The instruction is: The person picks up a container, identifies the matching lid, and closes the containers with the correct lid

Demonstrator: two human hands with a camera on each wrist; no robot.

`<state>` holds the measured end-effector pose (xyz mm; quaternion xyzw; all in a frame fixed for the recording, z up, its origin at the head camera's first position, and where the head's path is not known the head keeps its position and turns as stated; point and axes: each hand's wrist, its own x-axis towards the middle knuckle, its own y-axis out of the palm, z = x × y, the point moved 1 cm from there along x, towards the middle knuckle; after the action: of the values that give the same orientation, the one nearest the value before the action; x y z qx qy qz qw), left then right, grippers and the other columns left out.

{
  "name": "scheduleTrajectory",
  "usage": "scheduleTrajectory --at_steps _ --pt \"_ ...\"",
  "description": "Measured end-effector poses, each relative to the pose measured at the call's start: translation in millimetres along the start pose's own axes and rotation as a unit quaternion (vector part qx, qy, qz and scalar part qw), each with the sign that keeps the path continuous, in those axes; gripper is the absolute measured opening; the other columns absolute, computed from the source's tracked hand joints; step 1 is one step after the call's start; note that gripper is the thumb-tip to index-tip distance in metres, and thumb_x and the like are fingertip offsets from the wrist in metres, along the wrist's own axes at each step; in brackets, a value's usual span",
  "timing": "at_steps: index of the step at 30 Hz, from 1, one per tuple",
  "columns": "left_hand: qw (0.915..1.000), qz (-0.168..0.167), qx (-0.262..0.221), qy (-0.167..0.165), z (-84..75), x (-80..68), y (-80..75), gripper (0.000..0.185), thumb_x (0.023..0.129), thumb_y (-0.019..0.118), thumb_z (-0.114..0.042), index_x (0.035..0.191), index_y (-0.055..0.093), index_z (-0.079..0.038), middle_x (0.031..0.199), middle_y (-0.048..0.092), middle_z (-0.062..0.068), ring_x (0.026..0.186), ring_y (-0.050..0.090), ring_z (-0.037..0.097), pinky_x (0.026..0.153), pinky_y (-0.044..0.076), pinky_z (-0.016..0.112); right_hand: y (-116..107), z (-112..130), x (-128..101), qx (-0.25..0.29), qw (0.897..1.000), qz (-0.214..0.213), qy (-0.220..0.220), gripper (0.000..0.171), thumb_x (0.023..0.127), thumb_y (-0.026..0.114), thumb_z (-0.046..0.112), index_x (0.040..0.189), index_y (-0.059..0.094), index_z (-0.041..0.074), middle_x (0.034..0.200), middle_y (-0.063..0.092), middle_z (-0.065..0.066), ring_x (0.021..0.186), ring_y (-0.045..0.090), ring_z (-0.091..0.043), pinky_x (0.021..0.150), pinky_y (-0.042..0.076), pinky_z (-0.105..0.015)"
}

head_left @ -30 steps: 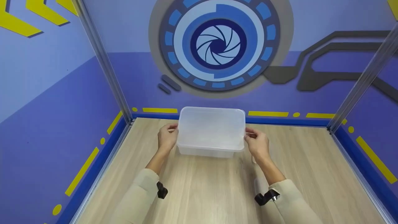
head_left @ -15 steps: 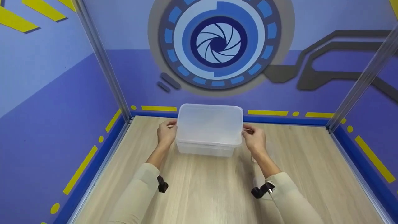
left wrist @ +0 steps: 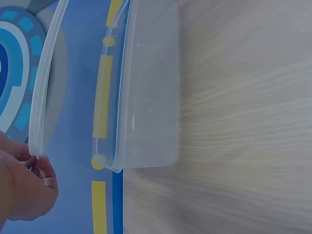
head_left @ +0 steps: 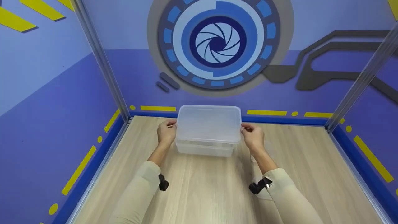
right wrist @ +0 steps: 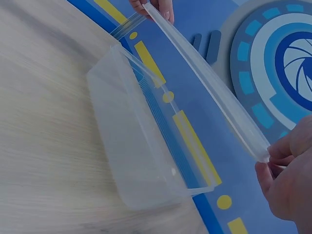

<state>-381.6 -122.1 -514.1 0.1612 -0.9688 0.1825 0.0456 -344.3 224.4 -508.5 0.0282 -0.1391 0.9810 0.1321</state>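
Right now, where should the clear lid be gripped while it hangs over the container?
Probably by its two short ends, from either side. The lid is wide and thin, held above the container; left hand and right hand pinch its opposite edges, keeping it level.

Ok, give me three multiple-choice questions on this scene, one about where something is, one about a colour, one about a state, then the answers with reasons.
1. Where is the clear lid?
A. lying flat on the table
B. held just above the clear container
C. leaning on the wall

2. What colour are both sleeves?
A. beige
B. red
C. black

3. How is the container?
A. sealed shut
B. tipped on its side
C. open, lid not yet seated

Answers: 1 B, the left hand and right hand pinch the lid's ends over the container. 2 A, the head view shows beige sleeves. 3 C, both wrist views show a gap between lid and the container's rim.
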Motion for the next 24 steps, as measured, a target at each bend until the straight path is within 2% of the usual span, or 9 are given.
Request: scheduleTrajectory --at_steps 6,16,21,24 --pt "0.9997 0.009 0.023 -0.003 0.7 4.8 0.4 0.024 0.101 0.064 -0.005 0.122 0.077 -0.002 0.119 0.075 0.015 0.114 0.069 0.03 0.097 0.056 0.043 -0.4 -1.9 1.8 0.023 0.999 0.03 0.008 0.033 0.106 0.058 0.0 0.138 0.065 -0.007 0.135 0.065 -0.026 0.125 0.061 -0.035 0.107 0.051 -0.046" --pt "0.9992 0.038 0.009 -0.007 4.0 3.7 -0.3 0.028 0.101 0.061 -0.002 0.126 0.074 0.001 0.123 0.074 0.018 0.118 0.067 0.032 0.1 0.054 0.045 0.0 -10.3 3.8 0.035 0.998 0.061 -0.003 0.04 0.106 0.055 -0.002 0.146 0.057 -0.007 0.141 0.06 -0.027 0.131 0.057 -0.037 0.111 0.048 -0.047" --pt "0.9986 0.049 -0.005 -0.017 7.6 3.1 3.0 0.032 0.102 0.058 0.0 0.131 0.071 0.002 0.127 0.072 0.019 0.12 0.066 0.032 0.102 0.053 0.044 2.2 -15.2 4.6 0.034 0.998 0.05 -0.005 0.042 0.107 0.054 -0.003 0.148 0.055 -0.007 0.144 0.059 -0.027 0.133 0.055 -0.037 0.113 0.046 -0.048" --pt "0.9988 0.044 -0.009 -0.016 10.9 3.0 5.2 0.033 0.102 0.057 0.001 0.133 0.069 0.003 0.129 0.071 0.018 0.121 0.066 0.032 0.103 0.053 0.044 5.3 -18.2 5.1 0.03 0.999 0.036 -0.01 0.04 0.106 0.056 -0.002 0.146 0.057 -0.007 0.142 0.061 -0.026 0.132 0.057 -0.036 0.112 0.048 -0.047"
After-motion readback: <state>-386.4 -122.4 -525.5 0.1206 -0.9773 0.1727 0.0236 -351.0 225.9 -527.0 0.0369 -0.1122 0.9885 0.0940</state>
